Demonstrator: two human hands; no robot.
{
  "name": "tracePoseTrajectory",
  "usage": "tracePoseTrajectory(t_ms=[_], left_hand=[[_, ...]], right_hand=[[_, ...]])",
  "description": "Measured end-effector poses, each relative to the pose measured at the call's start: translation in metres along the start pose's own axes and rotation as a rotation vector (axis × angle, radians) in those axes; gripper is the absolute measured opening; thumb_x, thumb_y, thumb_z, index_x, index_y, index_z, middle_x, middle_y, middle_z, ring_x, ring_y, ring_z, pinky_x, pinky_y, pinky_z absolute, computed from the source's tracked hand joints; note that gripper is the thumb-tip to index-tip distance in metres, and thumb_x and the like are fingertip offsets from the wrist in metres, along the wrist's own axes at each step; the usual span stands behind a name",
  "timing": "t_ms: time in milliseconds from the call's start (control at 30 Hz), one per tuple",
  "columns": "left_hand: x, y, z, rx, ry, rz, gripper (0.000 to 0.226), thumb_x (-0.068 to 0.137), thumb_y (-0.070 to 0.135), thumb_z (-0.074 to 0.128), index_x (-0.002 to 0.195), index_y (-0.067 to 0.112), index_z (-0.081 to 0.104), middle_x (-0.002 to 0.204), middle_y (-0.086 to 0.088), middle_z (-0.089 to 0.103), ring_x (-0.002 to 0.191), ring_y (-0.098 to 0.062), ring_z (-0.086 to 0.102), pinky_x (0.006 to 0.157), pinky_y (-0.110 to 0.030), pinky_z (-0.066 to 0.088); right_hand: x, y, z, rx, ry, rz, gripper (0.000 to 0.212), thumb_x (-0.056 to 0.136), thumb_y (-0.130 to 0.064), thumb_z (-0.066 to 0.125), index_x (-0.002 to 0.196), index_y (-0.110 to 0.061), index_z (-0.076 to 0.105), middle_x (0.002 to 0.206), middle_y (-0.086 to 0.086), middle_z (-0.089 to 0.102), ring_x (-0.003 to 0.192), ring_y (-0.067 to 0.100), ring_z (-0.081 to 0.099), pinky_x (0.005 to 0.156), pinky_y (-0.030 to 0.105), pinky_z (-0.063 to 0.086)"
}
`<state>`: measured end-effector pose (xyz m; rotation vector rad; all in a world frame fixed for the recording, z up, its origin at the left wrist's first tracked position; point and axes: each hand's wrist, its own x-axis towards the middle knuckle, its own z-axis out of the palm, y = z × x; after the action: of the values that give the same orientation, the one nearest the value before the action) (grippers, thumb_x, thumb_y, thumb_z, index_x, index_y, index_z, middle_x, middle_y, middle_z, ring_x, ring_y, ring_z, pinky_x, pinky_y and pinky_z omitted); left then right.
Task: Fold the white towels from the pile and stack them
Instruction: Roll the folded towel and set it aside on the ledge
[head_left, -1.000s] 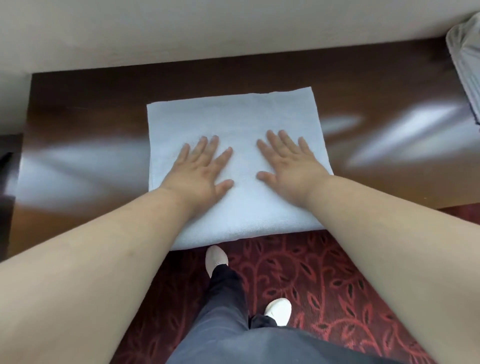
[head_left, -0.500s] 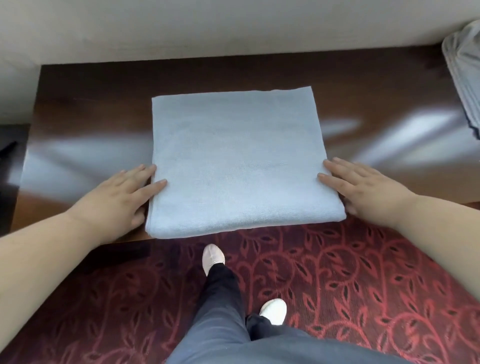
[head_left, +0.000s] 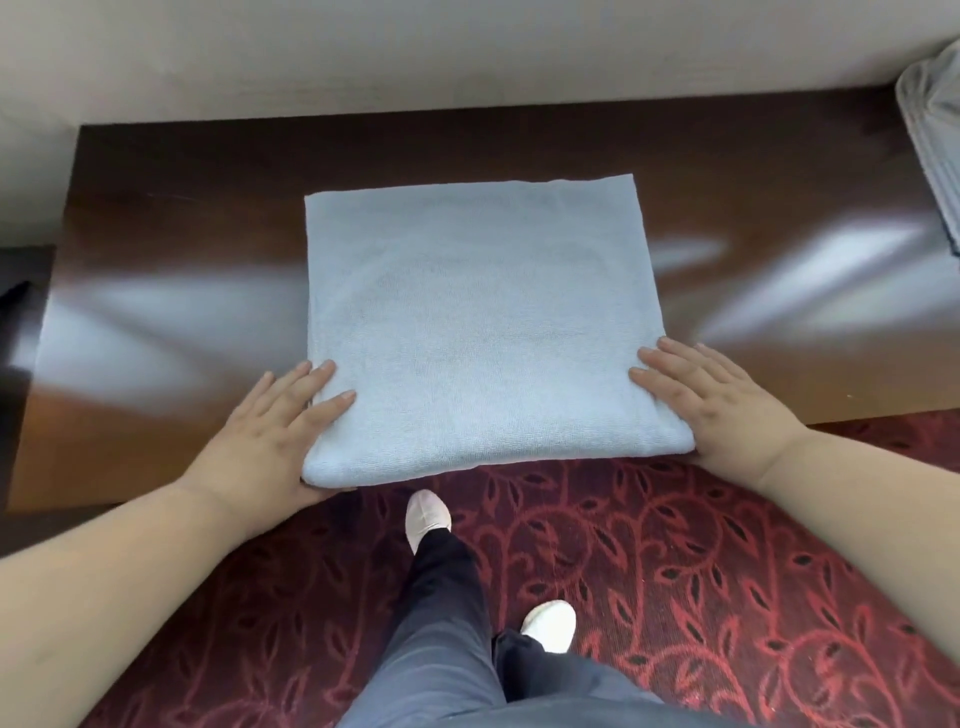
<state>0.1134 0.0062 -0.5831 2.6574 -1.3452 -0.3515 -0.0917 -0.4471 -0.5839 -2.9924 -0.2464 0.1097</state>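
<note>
Looking down at a dark glossy wooden surface (head_left: 156, 322) set against a pale wall (head_left: 363, 47). Left to right:

- Left hand (head_left: 270, 441) lies at the near-left corner of the folded white towel (head_left: 478, 322). Fingers (head_left: 332, 408) are straight and rest on the towel's top near its left edge; palm is against the corner. Thumb is hidden under or behind the corner, so can't tell if it hooks the fabric.
- Towel sits flat in the middle of the surface, roughly square, several layers thick. Its rounded fold faces the person, and the near edge hangs slightly past the surface's front edge.
- Right hand (head_left: 722, 410) mirrors this at the near-right corner: fingers straight, tips on the towel's top by the right edge, palm against the side. Thumb not visible.
- Far right, top corner: a grey-white bundle of cloth (head_left: 935, 145), cut off by the frame, well apart from the towel.

Below the surface: red patterned carpet (head_left: 727, 597), dark trousers (head_left: 441, 623), two white shoes (head_left: 427, 517).
</note>
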Motion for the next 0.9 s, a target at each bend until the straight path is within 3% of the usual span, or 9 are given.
tracePoseTrajectory(t_ms=[133,267,367,467,533,600,667,733,900], left_hand=[[0.006,-0.008,-0.010,-0.106,0.127,-0.002,0.059,0.068,0.047,0.063,0.120,0.021,0.065,0.137,0.003,0.051,0.128,-0.027,0.048,0.118,-0.043,0.017],[0.021,-0.013,-0.029,-0.093,0.072,0.031,0.056,0.066,0.047,0.052,0.113,0.022,0.069,0.125,-0.004,0.061,0.115,-0.031,0.054,0.106,-0.051,0.034],[0.026,-0.014,-0.033,-0.103,0.069,0.029,0.047,0.069,0.044,0.054,0.106,0.022,0.073,0.117,-0.003,0.064,0.111,-0.033,0.057,0.100,-0.051,0.040],[0.041,-0.014,-0.041,-0.272,0.135,0.032,0.026,0.074,0.030,0.061,0.093,0.018,0.073,0.100,0.000,0.068,0.097,-0.028,0.062,0.089,-0.047,0.047],[0.049,-0.014,-0.045,-0.466,0.132,-0.034,0.020,0.076,0.022,0.059,0.092,0.022,0.071,0.095,0.007,0.068,0.092,-0.018,0.063,0.081,-0.039,0.048],[0.053,-0.012,-0.046,-0.604,0.150,-0.244,0.018,0.079,0.035,0.053,0.093,0.035,0.065,0.092,0.015,0.068,0.088,-0.002,0.062,0.074,-0.030,0.048],[0.061,-0.008,-0.047,-0.611,0.249,-0.489,0.024,0.077,0.059,0.045,0.079,0.037,0.056,0.076,0.018,0.061,0.071,0.005,0.057,0.061,-0.019,0.039],[0.073,-0.004,-0.052,-0.613,0.322,-0.630,0.038,0.075,0.070,0.040,0.075,0.034,0.050,0.070,0.015,0.055,0.065,0.004,0.052,0.055,-0.018,0.032],[0.101,-0.009,-0.069,-0.710,0.473,-0.587,0.037,0.079,0.071,0.040,0.079,0.036,0.051,0.077,0.017,0.057,0.072,0.017,0.053,0.061,-0.017,0.037]], right_hand=[[-0.004,0.000,-0.003,0.076,0.035,0.029,0.094,0.058,-0.030,0.094,0.140,-0.016,0.051,0.148,0.009,0.049,0.139,0.028,0.040,0.114,0.051,0.030],[-0.003,-0.001,-0.007,0.144,0.031,0.060,0.080,0.059,-0.019,0.093,0.132,-0.012,0.061,0.143,0.009,0.054,0.135,0.028,0.046,0.112,0.052,0.034],[0.009,0.002,-0.018,0.238,0.061,0.090,0.061,0.063,-0.004,0.084,0.121,-0.012,0.068,0.130,0.007,0.063,0.125,0.025,0.055,0.111,0.040,0.034],[0.033,-0.003,-0.040,0.401,0.013,0.155,0.030,0.072,-0.019,0.065,0.095,-0.037,0.069,0.096,-0.014,0.072,0.093,0.011,0.067,0.086,0.021,0.047],[0.044,-0.007,-0.047,0.465,-0.005,0.312,0.020,0.075,-0.022,0.064,0.086,-0.038,0.065,0.086,-0.025,0.069,0.080,0.003,0.065,0.074,0.024,0.049],[0.048,-0.010,-0.049,0.527,0.108,0.463,0.021,0.080,-0.024,0.069,0.090,-0.041,0.063,0.083,-0.036,0.063,0.081,-0.001,0.059,0.073,0.025,0.045],[0.055,-0.012,-0.051,0.621,0.201,0.582,0.018,0.080,-0.045,0.063,0.098,-0.043,0.062,0.084,-0.035,0.060,0.082,-0.010,0.057,0.072,0.010,0.040],[0.066,-0.014,-0.053,0.714,0.263,0.655,0.024,0.086,-0.053,0.058,0.107,-0.041,0.062,0.085,-0.035,0.061,0.082,-0.023,0.054,0.065,-0.003,0.034],[0.095,-0.016,-0.066,0.767,0.493,0.790,0.021,0.094,-0.040,0.060,0.113,-0.038,0.053,0.094,-0.029,0.056,0.079,-0.033,0.046,0.064,-0.008,0.031]])
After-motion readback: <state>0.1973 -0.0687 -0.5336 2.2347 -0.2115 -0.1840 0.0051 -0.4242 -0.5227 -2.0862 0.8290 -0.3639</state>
